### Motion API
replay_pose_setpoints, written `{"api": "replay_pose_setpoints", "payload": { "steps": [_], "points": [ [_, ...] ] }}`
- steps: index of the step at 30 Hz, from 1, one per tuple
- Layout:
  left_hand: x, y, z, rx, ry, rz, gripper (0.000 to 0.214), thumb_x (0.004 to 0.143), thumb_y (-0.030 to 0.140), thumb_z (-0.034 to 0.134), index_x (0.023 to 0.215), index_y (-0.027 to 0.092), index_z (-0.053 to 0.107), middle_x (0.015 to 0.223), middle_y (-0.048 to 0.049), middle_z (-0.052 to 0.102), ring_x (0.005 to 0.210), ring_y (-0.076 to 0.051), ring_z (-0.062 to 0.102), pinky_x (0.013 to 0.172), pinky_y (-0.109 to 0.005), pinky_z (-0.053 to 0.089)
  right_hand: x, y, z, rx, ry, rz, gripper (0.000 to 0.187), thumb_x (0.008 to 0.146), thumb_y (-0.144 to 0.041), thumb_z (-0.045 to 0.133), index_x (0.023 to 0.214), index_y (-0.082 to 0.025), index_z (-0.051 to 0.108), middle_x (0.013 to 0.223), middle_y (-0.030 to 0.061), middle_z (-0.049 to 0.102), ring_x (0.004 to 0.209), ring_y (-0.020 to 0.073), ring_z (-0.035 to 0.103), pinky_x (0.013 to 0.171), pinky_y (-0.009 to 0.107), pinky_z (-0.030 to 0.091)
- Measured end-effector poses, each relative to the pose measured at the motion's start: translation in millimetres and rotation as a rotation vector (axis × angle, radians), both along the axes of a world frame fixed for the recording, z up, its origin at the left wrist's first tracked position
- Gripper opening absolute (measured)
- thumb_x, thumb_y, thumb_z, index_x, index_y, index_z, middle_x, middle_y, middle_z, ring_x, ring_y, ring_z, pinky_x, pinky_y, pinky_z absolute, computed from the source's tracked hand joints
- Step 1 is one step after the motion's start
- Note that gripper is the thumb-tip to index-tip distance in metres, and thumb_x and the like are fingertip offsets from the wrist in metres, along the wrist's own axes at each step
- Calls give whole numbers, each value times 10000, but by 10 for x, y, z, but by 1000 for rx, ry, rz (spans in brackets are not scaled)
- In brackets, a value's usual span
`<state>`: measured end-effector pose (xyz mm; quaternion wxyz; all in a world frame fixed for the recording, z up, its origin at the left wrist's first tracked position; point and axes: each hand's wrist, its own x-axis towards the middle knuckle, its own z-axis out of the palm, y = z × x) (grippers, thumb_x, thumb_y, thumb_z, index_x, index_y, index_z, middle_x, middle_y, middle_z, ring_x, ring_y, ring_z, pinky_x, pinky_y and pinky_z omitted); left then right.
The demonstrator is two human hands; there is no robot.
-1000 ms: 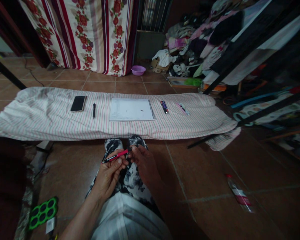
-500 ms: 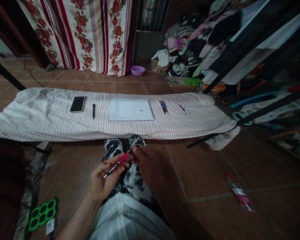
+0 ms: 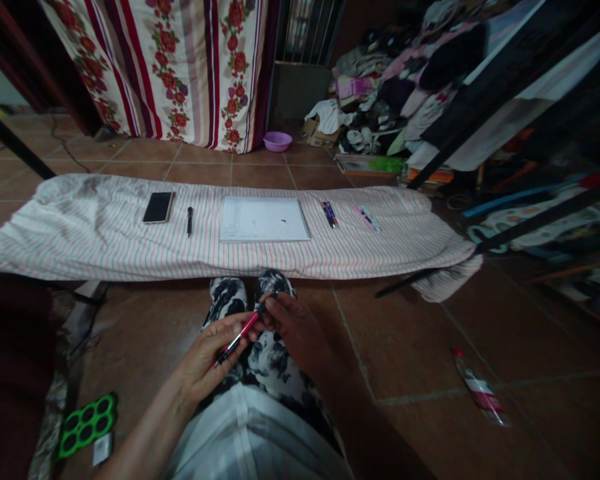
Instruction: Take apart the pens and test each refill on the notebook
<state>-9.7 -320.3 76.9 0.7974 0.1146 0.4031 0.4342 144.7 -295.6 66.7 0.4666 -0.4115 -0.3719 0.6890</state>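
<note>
I sit on the floor with my knees in patterned trousers in front of me. My left hand (image 3: 207, 357) holds a red pen (image 3: 243, 331) across its fingers, the pen slanting up to the right. My right hand (image 3: 297, 330) pinches the pen's dark upper end between fingertips. Ahead lies a striped cloth (image 3: 80, 233) spread on the tiles. On it rest a spiral notebook (image 3: 263, 219), a black pen (image 3: 189, 221), a phone (image 3: 158, 207), a blue and red pen pair (image 3: 329, 214) and light-coloured pens (image 3: 365, 217).
A green tray with round holes (image 3: 86, 423) lies at my left. A plastic bottle (image 3: 477, 387) lies on the tiles at right. A flowered curtain (image 3: 180, 67), a purple bowl (image 3: 277, 141) and a heap of clothes (image 3: 390, 80) stand beyond. Dark bars (image 3: 480, 120) cross at right.
The pen has tilted steeper between my hands. My left hand slid lower and turned palm-up under it; my right hand stays pinched on the upper end.
</note>
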Motion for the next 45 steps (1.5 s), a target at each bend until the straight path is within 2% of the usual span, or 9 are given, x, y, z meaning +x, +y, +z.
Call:
{"api": "replay_pose_setpoints", "payload": {
  "steps": [5, 12, 21, 26, 30, 34, 37, 40, 45],
  "points": [
    [-27, 6, 19, 2, 30, -130, 118, 602, 121, 753, 704, 74, 718, 691, -91, 681, 580, -100, 612, 568, -137, 488, 35, -8, 9, 10, -43, 40, 165, 732, -386, 634, 736, -221, 642, 588, -26, 553, 546, 117, 504, 558, 252, 421],
    [-36, -8, 37, 46, 76, -184, 187, 601, 168, 763, 756, 72, 720, 693, -96, 678, 563, -96, 584, 562, -158, 441, 111, 15, 141, 66, -168, 137, 224, 724, -407, 631, 750, -186, 660, 573, -35, 522, 544, 99, 461, 551, 223, 392],
    [-2, 2, 9, 165, 207, -225, 147, 600, 209, 758, 687, 106, 700, 664, -56, 638, 579, -99, 532, 560, -181, 396, 197, 48, 105, 175, -191, 229, 263, 752, -416, 602, 878, -198, 677, 620, -31, 545, 582, 105, 473, 587, 225, 386],
    [19, -12, 15, 179, 239, -189, 123, 583, 180, 762, 634, 123, 667, 605, -12, 592, 559, -78, 493, 533, -165, 365, 189, 50, 164, 229, -201, 280, 241, 784, -383, 576, 916, -202, 664, 634, -29, 539, 591, 103, 486, 585, 224, 402],
    [57, -37, 29, 152, 223, -143, 146, 575, 183, 772, 657, 120, 668, 662, -29, 621, 603, -87, 525, 581, -173, 393, 173, 50, 168, 248, -197, 288, 237, 797, -375, 555, 937, -208, 649, 651, -30, 541, 600, 103, 499, 593, 231, 410],
    [114, -74, 1, 119, 232, -106, 174, 581, 205, 775, 700, 128, 674, 688, -27, 628, 632, -95, 538, 610, -186, 398, 130, 56, 147, 242, -207, 194, 266, 765, -376, 591, 983, -227, 616, 728, -22, 565, 657, 118, 519, 622, 246, 419],
    [157, -81, -39, 123, 279, -38, 197, 584, 239, 774, 730, 145, 680, 660, 0, 611, 617, -88, 516, 601, -189, 381, 85, 61, 117, 248, -192, 107, 256, 722, -376, 638, 920, -217, 607, 769, -10, 580, 742, 141, 547, 687, 268, 429],
    [198, -64, -59, 121, 308, 45, 248, 556, 266, 787, 759, 158, 693, 674, 5, 624, 632, -96, 520, 632, -204, 385, 45, 62, 70, 253, -209, 96, 216, 721, -383, 643, 811, -192, 599, 767, 2, 592, 759, 147, 554, 722, 283, 427],
    [267, -39, -107, 186, 344, 127, 251, 531, 280, 796, 736, 171, 701, 718, -1, 653, 711, -119, 552, 702, -218, 396, -24, 61, -41, 232, -162, 90, 228, 776, -405, 580, 837, -185, 588, 783, 13, 606, 776, 152, 567, 737, 290, 433]
  ]
}}
